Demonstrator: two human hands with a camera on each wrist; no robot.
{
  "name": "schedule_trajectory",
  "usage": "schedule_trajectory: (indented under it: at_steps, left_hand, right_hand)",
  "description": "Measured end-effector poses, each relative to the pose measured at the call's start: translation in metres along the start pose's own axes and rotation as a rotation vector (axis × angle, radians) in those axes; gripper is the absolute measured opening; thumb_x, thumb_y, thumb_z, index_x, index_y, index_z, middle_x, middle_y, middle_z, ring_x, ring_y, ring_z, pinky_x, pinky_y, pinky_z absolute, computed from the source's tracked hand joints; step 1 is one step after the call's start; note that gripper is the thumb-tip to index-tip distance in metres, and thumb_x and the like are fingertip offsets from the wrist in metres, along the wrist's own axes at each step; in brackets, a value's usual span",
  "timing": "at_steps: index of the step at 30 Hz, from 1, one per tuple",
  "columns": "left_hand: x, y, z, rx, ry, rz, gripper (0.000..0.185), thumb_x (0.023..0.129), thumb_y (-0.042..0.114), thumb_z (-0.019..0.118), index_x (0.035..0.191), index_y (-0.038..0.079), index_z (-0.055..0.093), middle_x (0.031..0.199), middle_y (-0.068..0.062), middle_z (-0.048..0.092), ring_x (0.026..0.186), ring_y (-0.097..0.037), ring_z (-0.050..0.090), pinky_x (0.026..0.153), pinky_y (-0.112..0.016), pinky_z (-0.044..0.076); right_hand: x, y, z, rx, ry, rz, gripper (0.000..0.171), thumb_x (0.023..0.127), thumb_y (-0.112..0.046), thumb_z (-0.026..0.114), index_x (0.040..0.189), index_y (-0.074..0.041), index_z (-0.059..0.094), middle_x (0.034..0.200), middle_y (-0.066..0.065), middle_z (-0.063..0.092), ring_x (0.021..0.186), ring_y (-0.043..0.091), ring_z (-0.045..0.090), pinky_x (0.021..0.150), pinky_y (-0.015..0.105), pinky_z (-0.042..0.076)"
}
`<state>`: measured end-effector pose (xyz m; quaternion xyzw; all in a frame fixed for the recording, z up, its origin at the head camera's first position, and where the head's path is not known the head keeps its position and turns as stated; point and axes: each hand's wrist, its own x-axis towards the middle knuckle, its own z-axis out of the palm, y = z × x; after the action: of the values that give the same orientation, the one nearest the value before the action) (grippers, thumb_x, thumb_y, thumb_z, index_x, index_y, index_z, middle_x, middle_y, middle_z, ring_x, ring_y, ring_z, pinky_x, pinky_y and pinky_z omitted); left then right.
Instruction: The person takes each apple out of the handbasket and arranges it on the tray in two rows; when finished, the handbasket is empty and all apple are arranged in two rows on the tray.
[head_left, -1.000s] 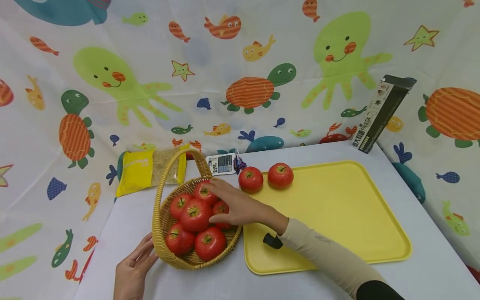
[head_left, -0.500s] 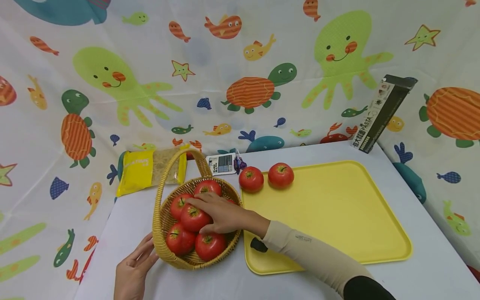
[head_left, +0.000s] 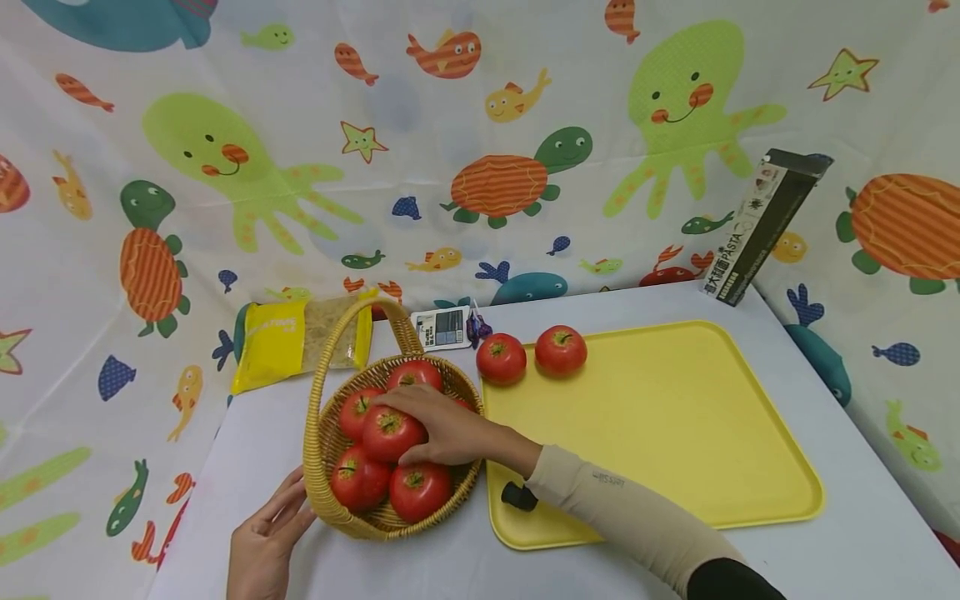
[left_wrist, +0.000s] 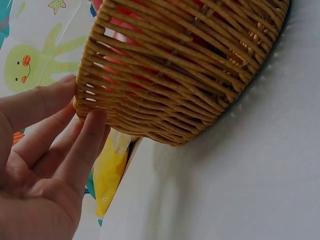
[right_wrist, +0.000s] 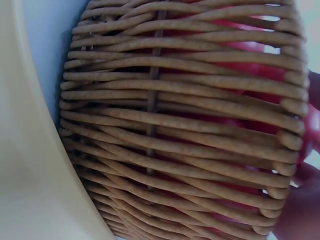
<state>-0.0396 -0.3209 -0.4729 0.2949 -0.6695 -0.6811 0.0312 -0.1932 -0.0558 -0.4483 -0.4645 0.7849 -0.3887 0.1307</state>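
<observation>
A wicker basket (head_left: 322,450) with a tall handle holds several red tomatoes. My right hand (head_left: 431,427) reaches into it from the right and grips the middle tomato (head_left: 386,435), fingers over its top and thumb at its near side. My left hand (head_left: 272,527) rests with straight fingers against the basket's outer left wall (left_wrist: 185,75); in the left wrist view the fingers (left_wrist: 82,145) touch the weave. In the right wrist view, red fruit shows through the basket wall (right_wrist: 175,125). Two more tomatoes (head_left: 502,358) (head_left: 560,350) sit at the far left of a yellow tray (head_left: 675,433).
A yellow packet (head_left: 288,337) and a small card (head_left: 444,327) lie behind the basket. A dark pasta box (head_left: 765,225) leans on the patterned sheet at the back right. The sheet closes in the back and both sides. The white table's front edge is near me.
My right hand moved left from the rear tomatoes to the middle one and settled around it. The left hand and basket stayed put.
</observation>
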Motion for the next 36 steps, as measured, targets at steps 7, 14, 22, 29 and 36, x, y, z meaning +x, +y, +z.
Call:
schedule_trajectory:
  at_steps: [7,14,22,29,36]
  left_hand:
    - [-0.001,0.0,0.0,0.013,0.007,0.006,0.048,0.084,0.002,0.082,0.131,0.006,0.07,0.122,0.023,0.063,0.108,0.013,0.06,0.089,-0.012,0.054]
    - [-0.001,-0.001,0.0,0.017,0.013,0.002,0.049,0.086,0.005,0.082,0.133,0.006,0.068,0.123,0.022,0.063,0.109,0.013,0.059,0.088,-0.012,0.054]
    - [-0.002,0.0,0.0,0.007,0.013,0.005,0.047,0.086,0.005,0.082,0.131,0.006,0.069,0.121,0.023,0.064,0.109,0.013,0.06,0.089,-0.012,0.054]
    - [0.0,0.0,0.0,-0.009,0.004,0.014,0.046,0.086,0.002,0.081,0.131,0.005,0.07,0.121,0.023,0.065,0.109,0.012,0.06,0.089,-0.013,0.054]
    - [0.001,-0.001,0.0,-0.008,0.005,0.014,0.048,0.087,0.002,0.08,0.133,0.004,0.068,0.122,0.021,0.065,0.11,0.012,0.06,0.089,-0.013,0.054]
  right_hand:
    - [-0.005,-0.005,-0.005,0.067,0.149,0.009,0.077,0.089,-0.019,0.081,0.155,-0.02,0.043,0.156,0.001,0.042,0.142,0.018,0.04,0.11,0.037,0.047]
    - [-0.015,-0.002,-0.007,0.172,0.219,0.027,0.076,0.086,-0.018,0.083,0.153,-0.018,0.046,0.154,-0.001,0.044,0.137,0.016,0.044,0.105,0.032,0.05]
    - [-0.043,-0.007,-0.037,0.278,0.365,0.095,0.077,0.085,-0.012,0.084,0.152,-0.02,0.047,0.155,0.001,0.043,0.136,0.019,0.047,0.103,0.038,0.053]
    - [-0.083,0.011,-0.093,0.233,0.601,0.165,0.08,0.081,-0.004,0.087,0.15,-0.017,0.049,0.152,0.006,0.045,0.131,0.028,0.049,0.1,0.047,0.056]
    - [-0.138,0.049,-0.143,0.179,0.822,0.365,0.08,0.087,-0.005,0.081,0.156,-0.015,0.041,0.153,0.013,0.042,0.135,0.034,0.043,0.104,0.058,0.05]
